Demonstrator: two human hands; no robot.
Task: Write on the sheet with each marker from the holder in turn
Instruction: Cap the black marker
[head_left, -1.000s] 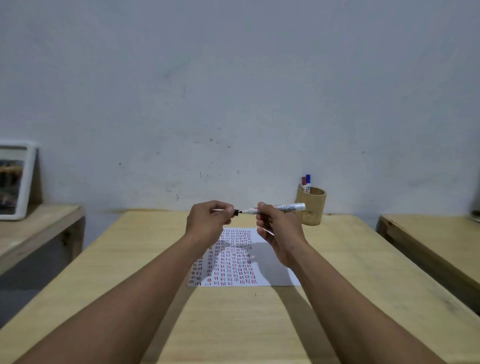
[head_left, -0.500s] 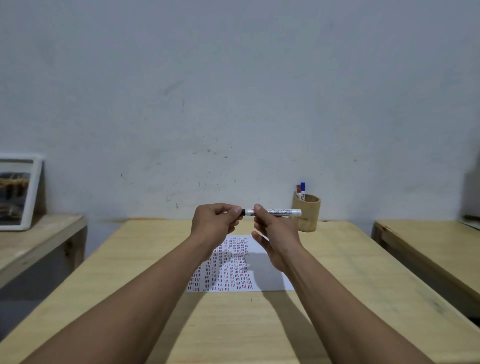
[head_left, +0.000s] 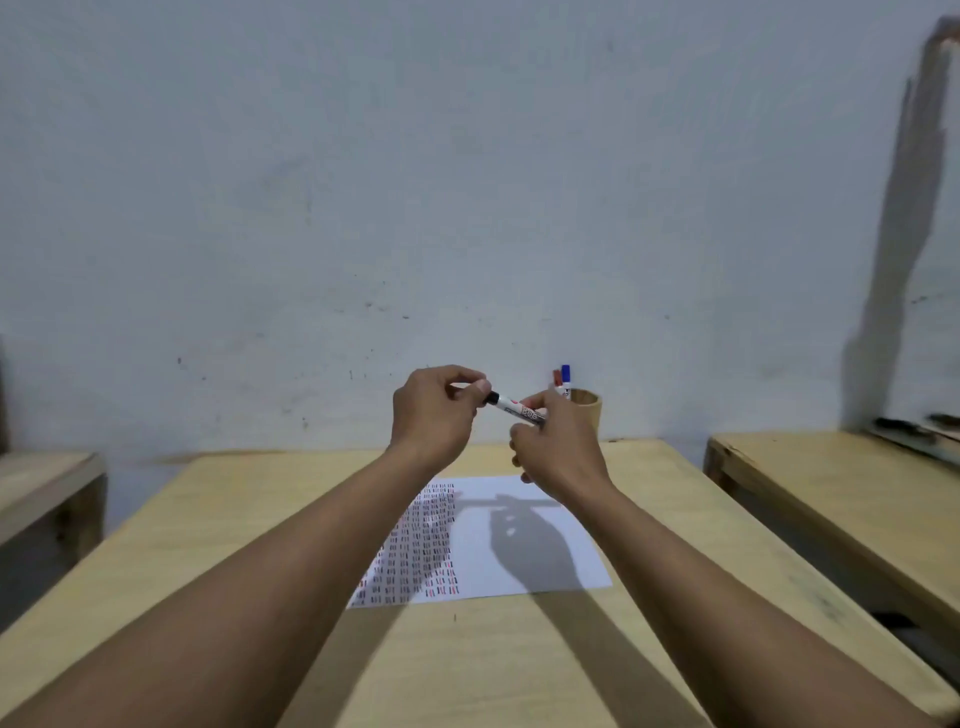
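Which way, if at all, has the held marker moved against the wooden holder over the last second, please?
Yes. The marker was level, its rear end overlapping the holder; now it tilts down rightward, stopping left of it.

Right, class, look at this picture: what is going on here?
A person holds a black marker in the air over a wooden table. The right hand grips the barrel and the left hand pinches the black cap end. Below lies a sheet half filled with short strokes. Two more markers stand in the holder.

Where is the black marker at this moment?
Mid-frame, the black marker is held in the air between the left hand and right hand, above the sheet.
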